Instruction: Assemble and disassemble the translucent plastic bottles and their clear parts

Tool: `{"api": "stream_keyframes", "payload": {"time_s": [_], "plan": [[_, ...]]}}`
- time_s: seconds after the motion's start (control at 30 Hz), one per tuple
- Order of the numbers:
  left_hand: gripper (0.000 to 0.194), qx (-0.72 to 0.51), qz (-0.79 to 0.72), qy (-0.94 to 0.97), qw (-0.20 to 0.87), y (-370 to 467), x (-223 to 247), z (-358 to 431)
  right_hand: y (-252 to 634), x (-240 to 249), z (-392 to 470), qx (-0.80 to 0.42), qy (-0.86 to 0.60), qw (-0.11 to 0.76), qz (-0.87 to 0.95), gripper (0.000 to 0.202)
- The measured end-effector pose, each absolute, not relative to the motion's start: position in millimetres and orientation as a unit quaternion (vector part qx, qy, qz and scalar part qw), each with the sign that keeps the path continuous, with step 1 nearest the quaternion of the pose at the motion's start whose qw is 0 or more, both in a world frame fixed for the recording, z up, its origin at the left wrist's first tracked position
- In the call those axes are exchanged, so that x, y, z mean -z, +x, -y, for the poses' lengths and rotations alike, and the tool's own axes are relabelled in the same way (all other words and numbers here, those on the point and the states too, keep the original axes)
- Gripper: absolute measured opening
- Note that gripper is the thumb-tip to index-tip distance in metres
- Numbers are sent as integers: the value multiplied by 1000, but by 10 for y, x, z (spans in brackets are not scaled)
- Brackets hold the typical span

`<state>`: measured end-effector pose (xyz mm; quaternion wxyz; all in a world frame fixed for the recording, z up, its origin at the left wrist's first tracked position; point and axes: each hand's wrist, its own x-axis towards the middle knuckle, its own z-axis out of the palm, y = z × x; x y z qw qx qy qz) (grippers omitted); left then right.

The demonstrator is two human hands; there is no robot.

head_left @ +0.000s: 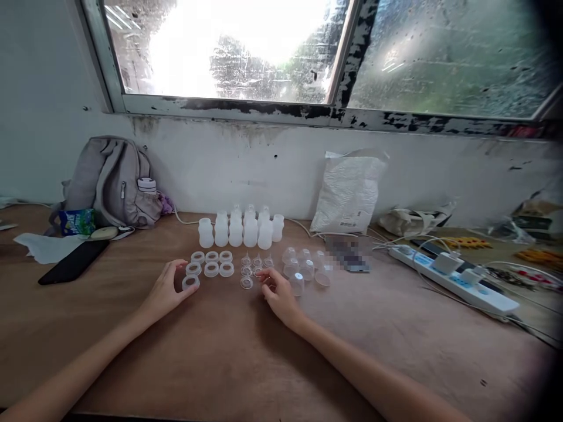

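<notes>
My left hand rests around the left side of the nearest translucent bottle collar ring, its thumb along the near edge and its fingers apart. More collar rings lie in short rows behind it. Over the right side of a group of clear bottle nipples is my right hand, fingers bent and parted, fingertips at a nipple. Part of that group is hidden by the fingers. Clear dome caps stand just right of this hand. Behind everything, white translucent baby bottles stand upright in rows.
A grey backpack leans on the wall at left, with a black phone nearby. A white plastic bag stands at the back. On the right, a power strip with plugs and cables crosses the wooden table.
</notes>
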<state>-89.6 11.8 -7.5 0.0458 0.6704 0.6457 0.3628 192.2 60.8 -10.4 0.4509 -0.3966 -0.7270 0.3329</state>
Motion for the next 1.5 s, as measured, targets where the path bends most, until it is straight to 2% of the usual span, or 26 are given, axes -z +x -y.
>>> {"api": "stream_keyframes", "payload": {"time_s": [0.1, 0.33, 0.43, 0.6, 0.63, 0.87, 0.97, 1.13, 1.2, 1.33, 1.5], "plan": [[61, -342, -666, 656, 96, -896, 107, -160, 1923, 103, -606, -329, -394, 454, 728, 30], [58, -340, -635, 679, 140, -896, 166, -267, 1922, 54, -568, -338, -389, 444, 733, 32], [54, -349, -623, 693, 99, -879, 73, -321, 1917, 38, -567, -347, -393, 442, 728, 32], [26, -369, -546, 751, -32, -734, -393, -648, 1919, 33, -573, -358, -408, 438, 717, 32], [25, -372, -534, 758, -49, -680, -504, -770, 1923, 33, -572, -359, -409, 437, 716, 32], [45, -360, -612, 701, -63, -310, -996, -1863, 1945, 31, -545, -363, -424, 432, 708, 29], [49, -312, -629, 709, -68, -289, -1026, -2234, 1942, 33, -530, -346, -430, 424, 718, 29], [46, -231, -601, 765, -2, -350, -927, -2522, 1963, 62, -541, -323, -416, 407, 746, 32], [43, -253, -604, 756, 4, -363, -876, -2546, 1982, 80, -548, -319, -406, 401, 756, 34], [37, -377, -595, 710, -7, -368, -958, -2477, 1998, 90, -509, -312, -389, 391, 774, 36], [34, -548, -513, 658, -60, -345, -1564, -1867, 1988, -40, -326, -331, -365, 416, 764, 34]]}}
